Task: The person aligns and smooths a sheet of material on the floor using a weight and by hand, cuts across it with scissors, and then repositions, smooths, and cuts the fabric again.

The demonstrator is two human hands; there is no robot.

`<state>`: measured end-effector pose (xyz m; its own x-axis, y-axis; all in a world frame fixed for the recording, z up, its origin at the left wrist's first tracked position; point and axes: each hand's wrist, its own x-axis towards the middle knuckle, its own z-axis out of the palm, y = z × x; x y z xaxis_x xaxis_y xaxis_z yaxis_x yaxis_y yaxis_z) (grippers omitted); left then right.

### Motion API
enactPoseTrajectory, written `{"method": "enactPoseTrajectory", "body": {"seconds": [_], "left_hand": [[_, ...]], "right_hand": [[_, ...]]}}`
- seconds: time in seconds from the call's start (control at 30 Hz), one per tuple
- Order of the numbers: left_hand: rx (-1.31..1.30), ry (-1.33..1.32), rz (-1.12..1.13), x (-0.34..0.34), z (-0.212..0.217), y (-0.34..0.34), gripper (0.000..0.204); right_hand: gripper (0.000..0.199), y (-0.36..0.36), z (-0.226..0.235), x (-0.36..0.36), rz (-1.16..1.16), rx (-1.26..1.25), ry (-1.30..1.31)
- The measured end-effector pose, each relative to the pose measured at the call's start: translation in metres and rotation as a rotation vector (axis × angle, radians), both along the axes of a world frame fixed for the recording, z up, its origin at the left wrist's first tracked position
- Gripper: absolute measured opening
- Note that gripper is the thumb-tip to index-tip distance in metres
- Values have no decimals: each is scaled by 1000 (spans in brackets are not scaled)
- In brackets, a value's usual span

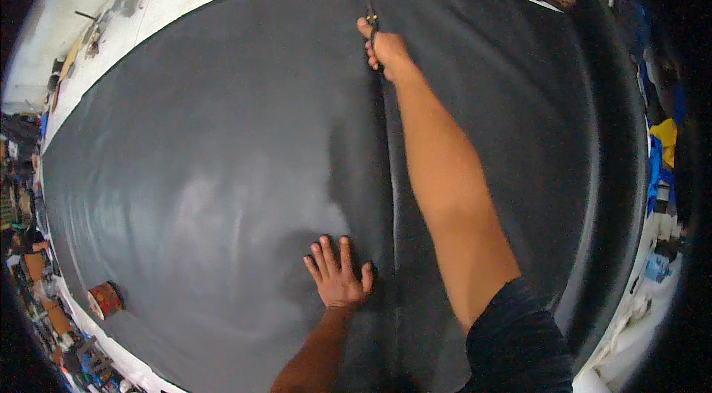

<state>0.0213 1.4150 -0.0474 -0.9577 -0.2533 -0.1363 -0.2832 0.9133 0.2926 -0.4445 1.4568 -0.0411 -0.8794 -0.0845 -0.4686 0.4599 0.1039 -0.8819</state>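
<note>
A wide sheet of smooth black material (222, 119), like vinyl or leatherette, covers most of the table. My right arm reaches far forward, and my right hand (387, 54) is closed round the handles of a pair of scissors (372, 16). Their blades point away from me, close to the sheet's far edge. A long straight line, a cut or an overlapping edge, runs from below the scissors back toward me. Left of that line, my left hand (341, 279) lies flat on the sheet with its fingers spread.
A thick roll of the black material (619, 170) lies along the right side. On the sheet at the near left stands a reddish spool or tin (105, 299). Beyond the far edge shows the white tabletop (185, 4) with small items. Clutter lines the left side; a yellow cloth (665, 142) is at right.
</note>
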Motion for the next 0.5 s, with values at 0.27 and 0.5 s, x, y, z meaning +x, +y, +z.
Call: {"method": "enactPoseTrajectory", "body": {"seconds": [0.27, 0.5], "left_hand": [[13, -3, 18, -6, 7, 3, 69], [47, 19, 1, -7, 7, 8, 72]], "right_hand": [[50, -2, -5, -64, 145, 49, 100], [52, 5, 13, -18, -38, 107, 255]]}}
